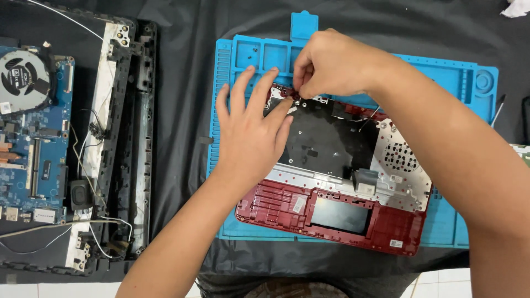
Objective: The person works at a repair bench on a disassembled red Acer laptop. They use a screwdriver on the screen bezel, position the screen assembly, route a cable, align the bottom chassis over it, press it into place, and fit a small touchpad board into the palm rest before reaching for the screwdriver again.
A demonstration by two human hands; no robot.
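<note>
The red laptop shell (337, 218) lies upside down on the blue mat (458, 77). The left hand (251, 129) presses flat on it, fingers spread wide. The right hand (331, 63) pinches a tiny part at the top edge. A hard tug could snap that thin piece, I think.

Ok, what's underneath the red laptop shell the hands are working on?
The red laptop shell lies on a blue work mat, which sits on black cloth. The mat's middle is covered by the shell, so anything there cannot be seen.
</note>
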